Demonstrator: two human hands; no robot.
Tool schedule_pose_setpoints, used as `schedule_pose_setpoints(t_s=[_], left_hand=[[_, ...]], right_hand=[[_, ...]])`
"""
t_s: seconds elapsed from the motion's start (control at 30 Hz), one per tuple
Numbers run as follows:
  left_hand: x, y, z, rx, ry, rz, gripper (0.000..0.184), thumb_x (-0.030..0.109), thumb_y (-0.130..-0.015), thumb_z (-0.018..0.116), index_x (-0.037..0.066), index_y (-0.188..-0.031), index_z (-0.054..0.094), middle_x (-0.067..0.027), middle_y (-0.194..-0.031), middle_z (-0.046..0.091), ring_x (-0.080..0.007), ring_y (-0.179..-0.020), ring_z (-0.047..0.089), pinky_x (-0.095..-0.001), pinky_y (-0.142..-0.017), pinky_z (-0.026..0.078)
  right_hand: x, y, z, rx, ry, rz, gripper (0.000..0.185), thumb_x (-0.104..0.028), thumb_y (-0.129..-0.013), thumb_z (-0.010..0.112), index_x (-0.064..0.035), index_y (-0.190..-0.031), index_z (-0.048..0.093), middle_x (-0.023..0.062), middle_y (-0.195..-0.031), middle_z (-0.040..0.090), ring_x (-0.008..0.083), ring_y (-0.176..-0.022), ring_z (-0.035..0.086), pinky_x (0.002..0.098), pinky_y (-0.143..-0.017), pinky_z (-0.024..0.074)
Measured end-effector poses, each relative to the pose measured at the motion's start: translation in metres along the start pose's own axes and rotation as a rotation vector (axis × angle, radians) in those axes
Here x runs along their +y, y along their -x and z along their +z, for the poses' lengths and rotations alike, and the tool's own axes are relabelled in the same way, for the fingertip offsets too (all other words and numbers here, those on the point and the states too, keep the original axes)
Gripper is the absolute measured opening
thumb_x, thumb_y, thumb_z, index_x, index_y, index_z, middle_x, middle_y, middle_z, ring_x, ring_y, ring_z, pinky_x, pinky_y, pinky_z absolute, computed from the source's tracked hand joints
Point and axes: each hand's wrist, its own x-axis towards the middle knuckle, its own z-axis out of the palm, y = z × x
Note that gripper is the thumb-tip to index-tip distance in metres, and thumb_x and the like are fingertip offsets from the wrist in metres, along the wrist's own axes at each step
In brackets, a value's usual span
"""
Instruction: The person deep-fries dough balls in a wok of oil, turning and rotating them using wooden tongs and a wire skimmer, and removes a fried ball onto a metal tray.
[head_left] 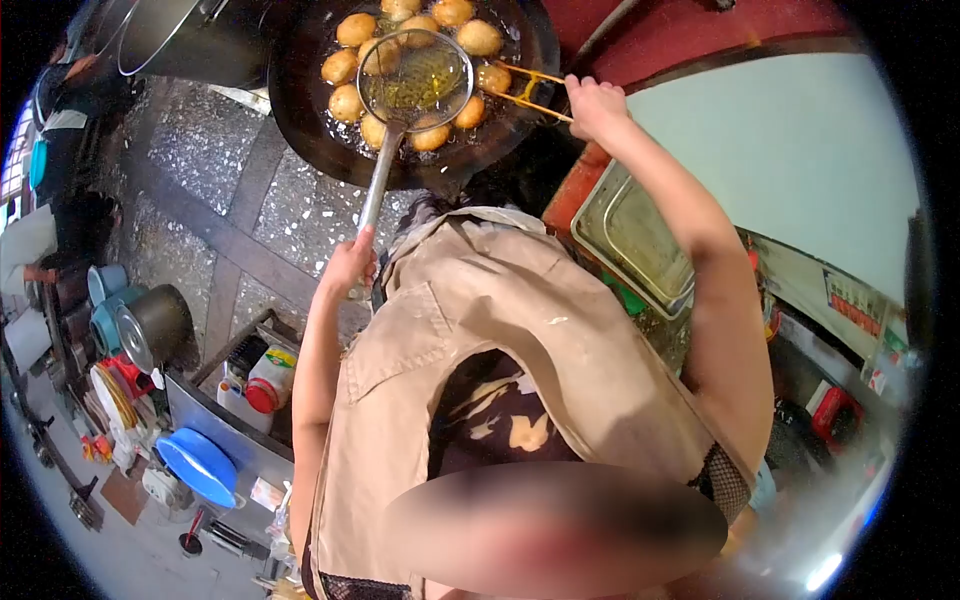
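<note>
My left hand (350, 264) is closed around the metal handle of a round mesh skimmer (415, 82). The skimmer's basket is over a large dark wok (300, 125) of oil, with some oil visible through its mesh. Several round golden-brown dough balls (480, 38) float in the oil around the basket. My right hand (597, 106) grips a pair of long chopsticks (530, 98) at the wok's right side. Their tips reach a browned ball (493, 78) near the skimmer's right edge.
A rectangular metal tray (640, 235) lies right of my body, below a pale board (770, 130). A metal pot (200, 45) stands at the upper left. Another pot (155, 325), a blue basin (200, 467) and a red-lidded jar (270, 380) are lower left.
</note>
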Motion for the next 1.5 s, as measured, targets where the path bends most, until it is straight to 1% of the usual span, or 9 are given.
schedule_pose_setpoints(t_s=[0.17,0.27,0.4,0.5,0.6,0.63,0.7,0.8,1.5], left_hand=[[-0.006,0.004,-0.002,-0.002,-0.127,0.127,0.058,0.057,-0.083,0.042,0.005,-0.060,0.051,-0.0043,-0.051,0.049,-0.0152,-0.044,0.048,-0.0295,-0.044,0.040],[-0.008,0.009,-0.001,0.011,-0.169,0.179,0.056,0.056,-0.083,0.042,0.009,-0.054,0.047,-0.0042,-0.050,0.049,-0.0157,-0.044,0.048,-0.0291,-0.043,0.038],[0.057,-0.045,0.029,-0.102,-0.318,0.368,0.056,0.056,-0.083,0.042,0.008,-0.055,0.048,-0.0042,-0.050,0.049,-0.0157,-0.044,0.048,-0.0292,-0.043,0.038],[0.112,-0.073,0.079,-0.222,-0.432,0.493,0.056,0.056,-0.083,0.042,0.008,-0.055,0.048,-0.0043,-0.050,0.049,-0.0157,-0.044,0.048,-0.0294,-0.043,0.038],[0.145,-0.076,0.123,-0.331,-0.532,0.594,0.056,0.056,-0.083,0.043,0.008,-0.055,0.048,-0.0043,-0.050,0.049,-0.0158,-0.043,0.048,-0.0295,-0.042,0.038],[0.153,-0.075,0.137,-0.363,-0.563,0.621,0.056,0.056,-0.083,0.043,0.008,-0.056,0.048,-0.0043,-0.050,0.049,-0.0158,-0.043,0.048,-0.0296,-0.042,0.038],[0.161,-0.073,0.154,-0.418,-0.607,0.662,0.056,0.056,-0.083,0.043,0.008,-0.056,0.048,-0.0043,-0.050,0.049,-0.0158,-0.043,0.048,-0.0297,-0.042,0.038],[0.177,-0.058,0.204,-0.448,-0.688,0.703,0.055,0.056,-0.083,0.043,0.007,-0.056,0.048,-0.0043,-0.050,0.049,-0.0159,-0.043,0.048,-0.0298,-0.042,0.038],[0.151,-0.025,0.161,-0.431,-0.692,0.892,0.055,0.054,-0.083,0.043,0.006,-0.059,0.048,-0.0044,-0.050,0.048,-0.0161,-0.043,0.048,-0.0307,-0.040,0.037]], right_hand=[[0.010,0.006,0.003,-0.031,-0.032,-0.001,0.049,-0.015,-0.072,0.060,-0.0046,-0.116,0.042,0.0129,-0.102,0.054,0.0276,-0.092,0.056,0.0395,-0.072,0.0453],[-0.001,0.000,0.017,0.097,-0.137,-0.062,0.018,-0.017,-0.066,0.056,-0.0091,-0.081,0.062,0.0116,-0.083,0.061,0.0235,-0.075,0.060,0.0399,-0.060,0.0480],[-0.012,0.050,-0.027,0.152,-1.469,0.773,0.020,-0.013,-0.073,0.047,-0.0014,-0.078,0.063,0.0162,-0.082,0.062,0.0273,-0.077,0.061,0.0404,-0.064,0.0477],[-0.049,-0.007,0.030,0.624,-1.750,1.354,0.019,-0.011,-0.074,0.046,-0.0007,-0.077,0.062,0.0176,-0.082,0.062,0.0276,-0.076,0.060,0.0380,-0.064,0.0476],[-0.071,0.025,0.023,-0.007,-0.067,0.375,0.022,-0.014,-0.069,0.057,-0.0056,-0.088,0.066,0.0085,-0.079,0.063,0.0268,-0.068,0.057,0.0446,-0.043,0.0441],[-0.083,0.026,0.026,-0.006,-0.163,0.471,0.024,-0.019,-0.075,0.054,-0.0070,-0.093,0.064,0.0121,-0.099,0.060,0.0285,-0.084,0.053,0.0440,-0.063,0.0399],[-0.092,0.018,0.049,0.159,-0.108,0.406,0.025,-0.017,-0.069,0.058,-0.0054,-0.091,0.064,0.0092,-0.091,0.060,0.0271,-0.079,0.054,0.0427,-0.058,0.0389],[-0.062,-0.018,0.107,0.041,0.054,0.490,0.023,-0.019,-0.066,0.060,-0.0083,-0.086,0.064,0.0082,-0.085,0.059,0.0246,-0.068,0.053,0.0425,-0.056,0.0374],[-0.093,0.082,0.046,0.086,-0.127,0.568,0.030,-0.029,-0.074,0.055,-0.0106,-0.096,0.063,0.0048,-0.098,0.060,0.0249,-0.088,0.055,0.0459,-0.063,0.0420]])
